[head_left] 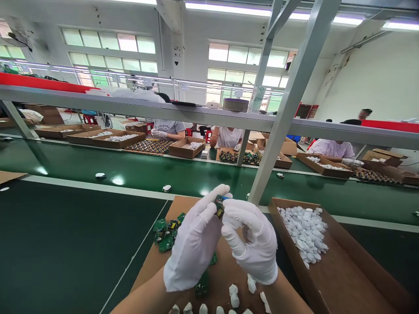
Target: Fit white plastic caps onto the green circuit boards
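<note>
Both my hands wear white gloves and meet above a cardboard sheet (153, 261). My left hand (194, 240) and my right hand (252, 240) pinch one small green circuit board (218, 206) between their fingertips. A pile of green circuit boards (166, 233) lies on the cardboard just left of my left hand. Several small white plastic caps (234, 296) lie on the cardboard below my wrists.
A cardboard box (343, 270) with a heap of white plastic parts (306, 233) stands at the right. A green conveyor belt (196, 176) carries a few small white pieces. A grey slanted post (288, 100) rises ahead. Across the belt, other people sit at boxes.
</note>
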{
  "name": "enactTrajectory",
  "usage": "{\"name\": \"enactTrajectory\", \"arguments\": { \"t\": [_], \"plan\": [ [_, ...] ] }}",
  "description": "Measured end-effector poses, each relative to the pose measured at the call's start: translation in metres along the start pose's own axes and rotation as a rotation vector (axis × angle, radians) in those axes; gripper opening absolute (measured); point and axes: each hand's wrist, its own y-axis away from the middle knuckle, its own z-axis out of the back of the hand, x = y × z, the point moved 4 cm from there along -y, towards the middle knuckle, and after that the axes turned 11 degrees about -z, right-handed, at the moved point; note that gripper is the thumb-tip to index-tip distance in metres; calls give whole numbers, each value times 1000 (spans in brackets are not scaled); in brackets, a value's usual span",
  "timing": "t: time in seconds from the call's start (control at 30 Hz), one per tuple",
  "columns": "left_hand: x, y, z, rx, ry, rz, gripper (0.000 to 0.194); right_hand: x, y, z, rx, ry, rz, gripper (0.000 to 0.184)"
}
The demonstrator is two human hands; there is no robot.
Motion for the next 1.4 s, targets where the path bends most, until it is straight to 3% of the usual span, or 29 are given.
{"name": "enactTrajectory", "arguments": {
  "t": [0.17,0.37,0.6,0.7,0.8,1.1,1.27,1.4],
  "plan": [
    [-3,1,-1,83,-80,-3,30,4,0,7,23,-82,20,27],
    [-7,2,-6,216,-124,57,46,8,-1,14,18,-221,-11,20],
    [-7,2,-4,126,-114,40,33,-4,-2,16,84,-428,-232,24],
    [-6,-1,-2,69,-108,38,35,-5,-3,16,108,-429,-289,24],
    [-7,-3,1,-1,-128,28,34,-4,-3,17,51,-348,-331,31],
    [3,3,1,-84,-138,65,46,5,3,13,-29,-136,-163,46],
    [5,6,2,-142,-140,13,42,9,4,13,-28,-169,-230,43],
    [8,9,1,-105,-108,38,37,14,-2,21,16,-168,-324,32]
  ]
}}
